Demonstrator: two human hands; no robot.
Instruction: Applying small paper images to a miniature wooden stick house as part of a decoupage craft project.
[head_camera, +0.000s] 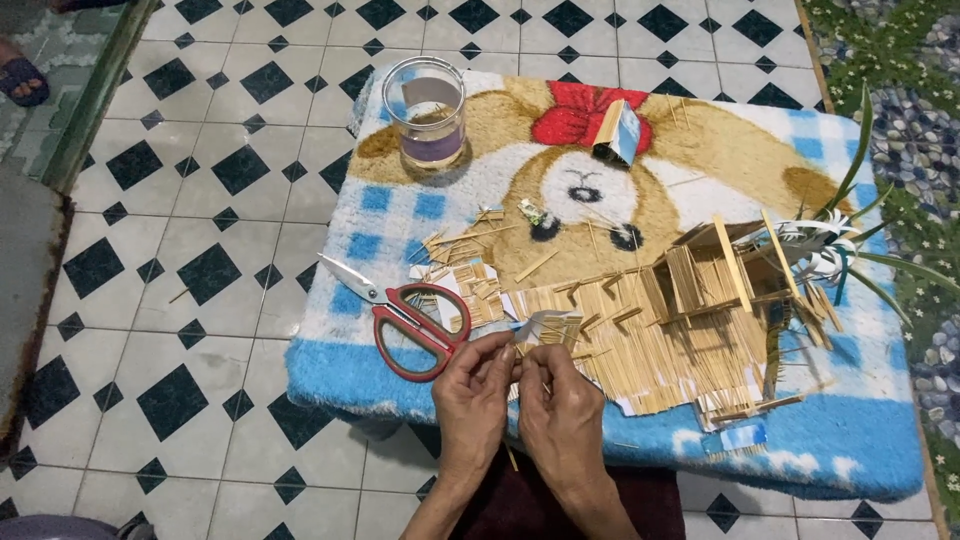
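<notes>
Both hands meet at the near edge of the blue-and-tan plush animal-print blanket, just right of the red-handled steel scissors. Left hand and right hand have fingertips pinched narrow on one thin pale wooden splinter stick; only a short bit shows between the fingers, the rest is hidden.

Handling read: the stick looks near weightless, stiff along its length, brittle across it. It would likely snap if bent or squeezed mid-span. Best hold is a fingertip pinch close to the working end, light pressure, with the other hand steadying the far end.

Right of the scissors sits the flat mat of glued pale sticks, and beyond that the small stick-built model house. Both look fragile; lift from under the mat, not by single sticks.

Loose cut stick offcuts lie just behind the scissors. The clear glass jar stands well behind the scissors, near the blanket's far-left corner. A small folded blue-and-brown card box is far behind and right of them. Green-and-white striped plant leaves overhang the house's right side.
</notes>
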